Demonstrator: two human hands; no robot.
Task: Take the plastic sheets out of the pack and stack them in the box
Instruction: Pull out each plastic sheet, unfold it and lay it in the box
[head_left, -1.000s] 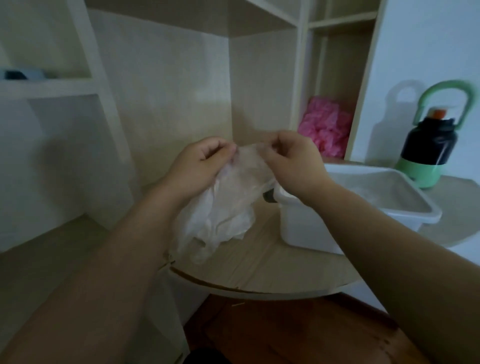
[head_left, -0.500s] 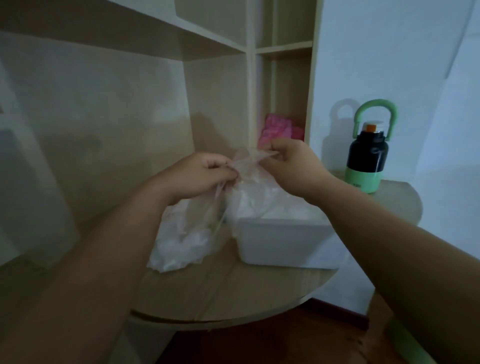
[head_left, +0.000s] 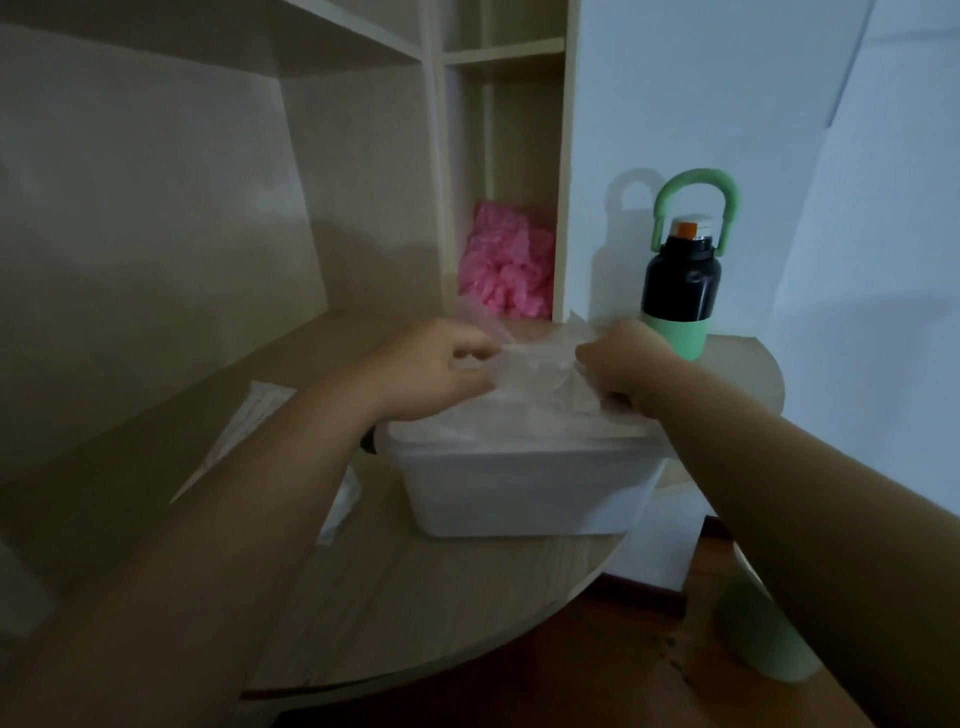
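Since half a second ago, the clear sheet (head_left: 535, 364) has shifted right, now fully above the box (head_left: 519, 493). Pack (head_left: 254, 410) lies left on the table (head_left: 441, 597), half hidden by the forearm (head_left: 260, 493). Left hand (head_left: 436, 364) and right hand (head_left: 623, 364) pinch the sheet's ends, fingers curled; I can't trace its edges.

You're working in dim, bluish light. The bottle (head_left: 680, 280) throws a soft shadow leftward on the wall (head_left: 779, 104), so light comes from your right. Your left hand (head_left: 436, 369), right hand (head_left: 623, 369) and the plastic sheet (head_left: 540, 364) they pinch look slightly blurred, and the shelf edges (head_left: 504, 52) lean toward the borders.
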